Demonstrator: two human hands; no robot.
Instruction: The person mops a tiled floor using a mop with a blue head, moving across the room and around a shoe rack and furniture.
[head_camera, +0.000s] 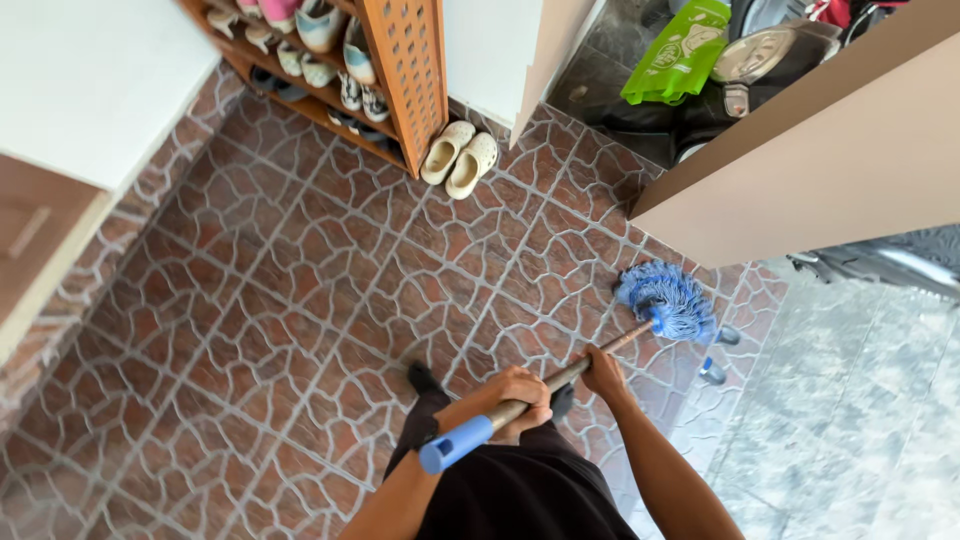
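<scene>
A mop with a blue string head (668, 298) rests on the brown patterned tile floor (300, 270), close to a beige wall (820, 170). Its handle (570, 375) is wooden-looking with a blue grip end (455, 445). My left hand (510, 397) is closed around the handle just above the blue grip. Farther down the shaft, my right hand (603, 373) grips it nearer the mop head. My dark clothing and one dark-socked foot (422, 377) show below.
A wooden shoe rack (400, 60) with several shoes stands at the back, a pair of beige clogs (460, 157) on the floor beside it. A green bag (680, 50) and a scooter sit behind the wall. Pale wet tiles (850, 420) lie at right.
</scene>
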